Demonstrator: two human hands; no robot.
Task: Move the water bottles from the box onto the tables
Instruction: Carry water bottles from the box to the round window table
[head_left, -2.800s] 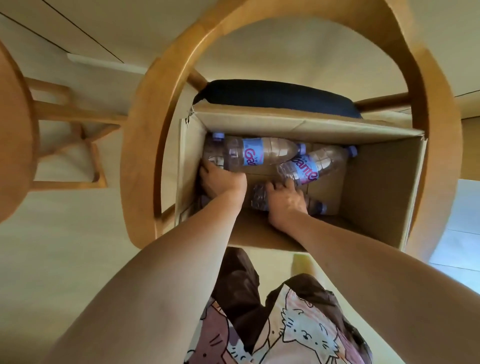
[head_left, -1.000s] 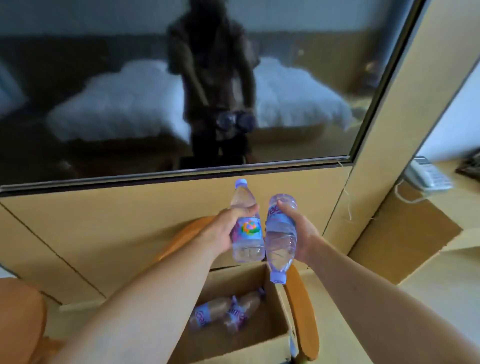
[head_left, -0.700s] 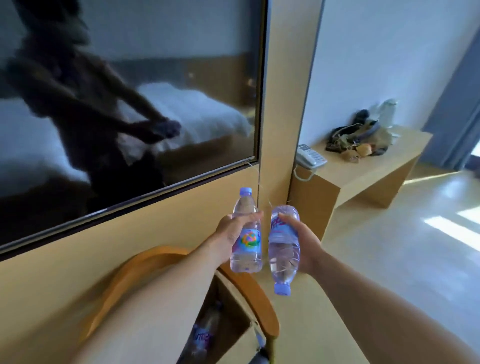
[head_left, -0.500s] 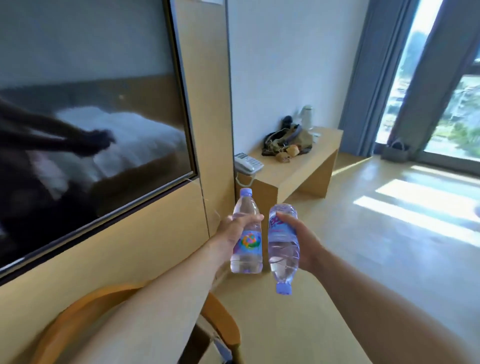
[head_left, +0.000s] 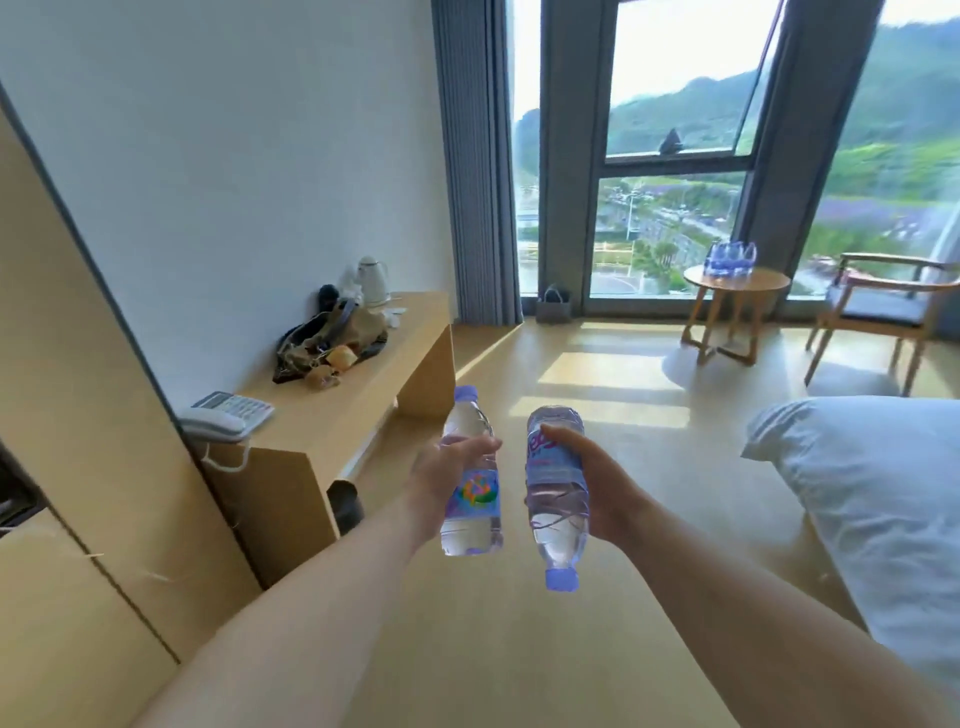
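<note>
My left hand grips a clear water bottle upright, purple cap on top, colourful label facing me. My right hand grips a second water bottle upside down, its purple cap pointing at the floor. Both are held out in front of me, side by side, above the wooden floor. A round wooden table stands far off by the window, with several bottles on it. A long wooden desk runs along the left wall. The box is out of view.
On the desk lie a phone, a bag with small items and a white kettle. A bed with white bedding fills the right side. A wooden armchair stands beside the round table.
I lifted two bottles out of the box and turned right. The view swung from the dark screen and chair toward the desk, window and round table. Both grips are unchanged.
</note>
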